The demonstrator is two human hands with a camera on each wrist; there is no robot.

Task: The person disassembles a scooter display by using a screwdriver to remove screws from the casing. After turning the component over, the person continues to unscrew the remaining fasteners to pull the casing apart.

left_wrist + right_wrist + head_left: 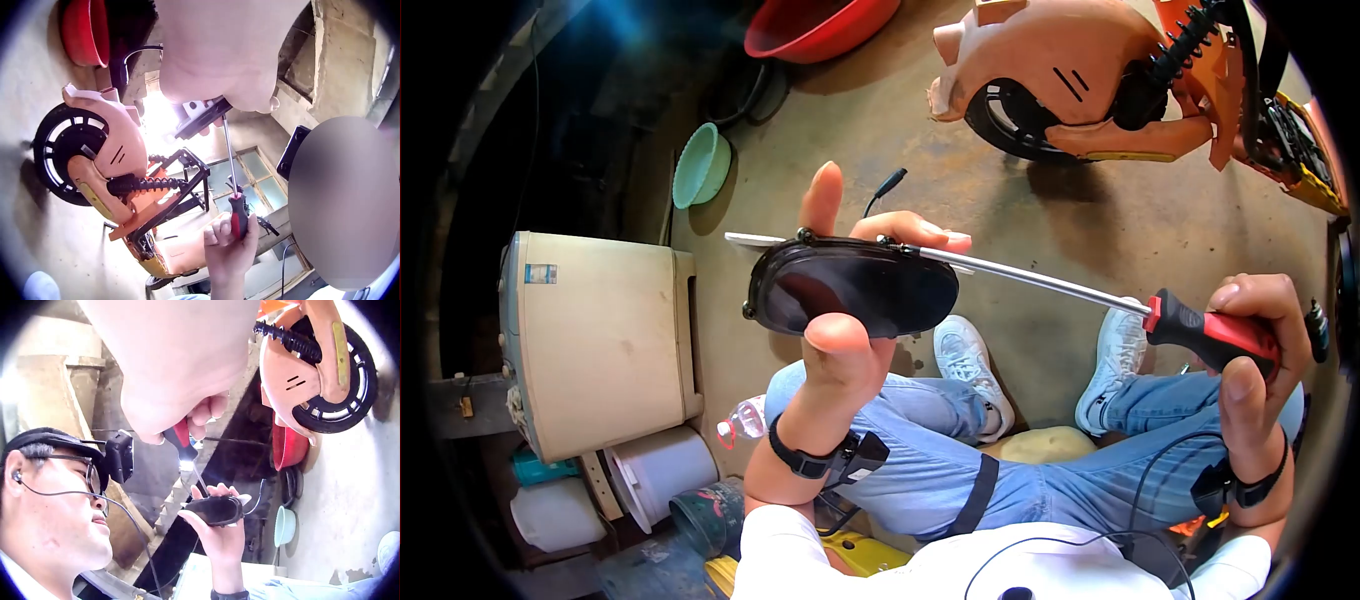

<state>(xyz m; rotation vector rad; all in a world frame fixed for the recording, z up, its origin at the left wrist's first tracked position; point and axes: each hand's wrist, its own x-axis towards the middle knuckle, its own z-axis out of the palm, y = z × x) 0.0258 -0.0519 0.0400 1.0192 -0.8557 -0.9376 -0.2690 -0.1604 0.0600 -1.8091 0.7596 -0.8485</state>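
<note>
My left hand (845, 365) grips a glossy black oval display panel (870, 290), with the thumb over its near edge and fingers behind it. Small dark screw posts stand along its rim, and a white edge juts out behind. From the panel's far side rises a black cable with a plug (888, 184). My right hand (1268, 325) holds a red-and-black screwdriver (1200, 328), its long metal shaft reaching left. The tip meets the rim at a post near the left fingers. In the right wrist view the screwdriver comes down onto the panel (215, 511) from above.
An orange scooter (1060, 80) with its frame partly bare stands at the far right. A red basin (820, 28) and green basin (702, 165) lie beyond the hands. At left are a cream washing machine (600, 340), a white bucket (662, 475) and a plastic bottle (745, 418).
</note>
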